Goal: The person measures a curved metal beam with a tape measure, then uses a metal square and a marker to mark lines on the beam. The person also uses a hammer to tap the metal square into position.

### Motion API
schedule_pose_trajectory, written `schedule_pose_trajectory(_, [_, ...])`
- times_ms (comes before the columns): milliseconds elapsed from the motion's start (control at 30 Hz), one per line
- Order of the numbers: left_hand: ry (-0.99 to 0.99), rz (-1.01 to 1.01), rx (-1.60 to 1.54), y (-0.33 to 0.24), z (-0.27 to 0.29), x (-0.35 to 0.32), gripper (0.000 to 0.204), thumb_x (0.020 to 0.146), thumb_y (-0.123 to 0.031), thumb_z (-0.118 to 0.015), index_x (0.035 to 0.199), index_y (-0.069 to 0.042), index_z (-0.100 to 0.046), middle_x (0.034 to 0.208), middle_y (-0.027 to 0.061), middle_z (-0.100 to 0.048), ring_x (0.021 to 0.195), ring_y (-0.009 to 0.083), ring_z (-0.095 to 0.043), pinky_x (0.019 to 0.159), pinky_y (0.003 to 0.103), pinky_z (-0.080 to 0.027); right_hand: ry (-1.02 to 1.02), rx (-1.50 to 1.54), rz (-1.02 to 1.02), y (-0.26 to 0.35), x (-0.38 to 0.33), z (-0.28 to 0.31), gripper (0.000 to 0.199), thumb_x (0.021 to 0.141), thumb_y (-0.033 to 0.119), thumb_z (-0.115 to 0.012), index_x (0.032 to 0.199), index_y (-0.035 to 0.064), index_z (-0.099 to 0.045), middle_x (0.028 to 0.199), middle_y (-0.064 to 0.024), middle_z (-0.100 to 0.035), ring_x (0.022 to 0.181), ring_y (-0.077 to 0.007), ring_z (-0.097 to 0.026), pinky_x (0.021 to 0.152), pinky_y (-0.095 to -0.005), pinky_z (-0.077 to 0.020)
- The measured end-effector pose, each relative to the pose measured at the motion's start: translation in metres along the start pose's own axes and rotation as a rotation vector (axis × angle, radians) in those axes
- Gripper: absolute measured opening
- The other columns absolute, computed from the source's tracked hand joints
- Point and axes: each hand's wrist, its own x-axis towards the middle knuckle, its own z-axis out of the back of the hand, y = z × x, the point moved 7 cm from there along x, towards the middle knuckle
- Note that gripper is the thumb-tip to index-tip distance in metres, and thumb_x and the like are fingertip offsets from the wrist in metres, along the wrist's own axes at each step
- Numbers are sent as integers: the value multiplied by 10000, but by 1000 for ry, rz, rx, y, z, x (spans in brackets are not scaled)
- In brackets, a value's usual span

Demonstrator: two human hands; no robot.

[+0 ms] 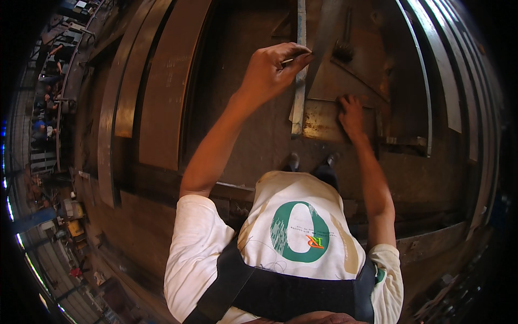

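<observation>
Straightedge (298, 81) runs straight away; left hand (272, 67) pinches it, right hand (350, 114) lies flat.

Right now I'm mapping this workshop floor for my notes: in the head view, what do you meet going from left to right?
Long curved steel strips → wide brown steel plate → left hand pinching a small marker → upright narrow steel bar → right hand pressed on a rusty flat plate → curved rails.

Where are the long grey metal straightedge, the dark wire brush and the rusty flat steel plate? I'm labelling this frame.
Long grey metal straightedge (298, 102): head view, mid-length of the bar.
Dark wire brush (342, 52): head view, bristle head.
Rusty flat steel plate (321, 123): head view, bare lower-left corner.
</observation>
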Motion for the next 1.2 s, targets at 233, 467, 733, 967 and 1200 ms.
schedule_pose_trajectory(233, [-115,149,-142,20,10,-18,197,926,-189,-722,1082,-71,-746,941,26,-754,720,28,-596,594,200,-448,-8,41,12,2,0,3,487,648,5,-635,1128,85,-654,1138,-134,-575,1083,-388,-524,961,-487,-444])
schedule_pose_trajectory(467, [-140,212,-210,15,3,-42,256,883,-188,-755,1096,-48,-735,911,53,-749,614,29,-549,514,201,-402,30,11,-23,1,1,-1,511,657,-14,-650,1156,91,-658,1180,-155,-570,1133,-397,-512,1013,-496,-414])
schedule_pose_trajectory(733, [-204,-33,-91,-24,4,-8,221,918,-94,-711,1119,-3,-699,933,54,-689,713,80,-620,611,237,-507,-5,15,39,1,-1,1,458,698,-3,-642,1152,56,-658,1179,-178,-576,1115,-409,-508,1005,-492,-422])
schedule_pose_trajectory(967, [-223,-24,-61,-29,-12,6,137,919,-111,-707,977,13,-703,870,109,-623,639,191,-615,562,308,-468,-10,143,-49,-16,-3,5,344,718,12,-632,1052,69,-694,1085,-141,-605,1093,-368,-541,1011,-477,-415])
schedule_pose_trajectory(1200, [-309,-11,-47,-22,-16,-5,163,922,-120,-722,936,27,-655,849,67,-595,639,136,-541,557,271,-423,-136,199,18,-6,-1,11,223,795,11,-627,990,80,-710,1030,-119,-617,1039,-333,-559,1010,-482,-398])
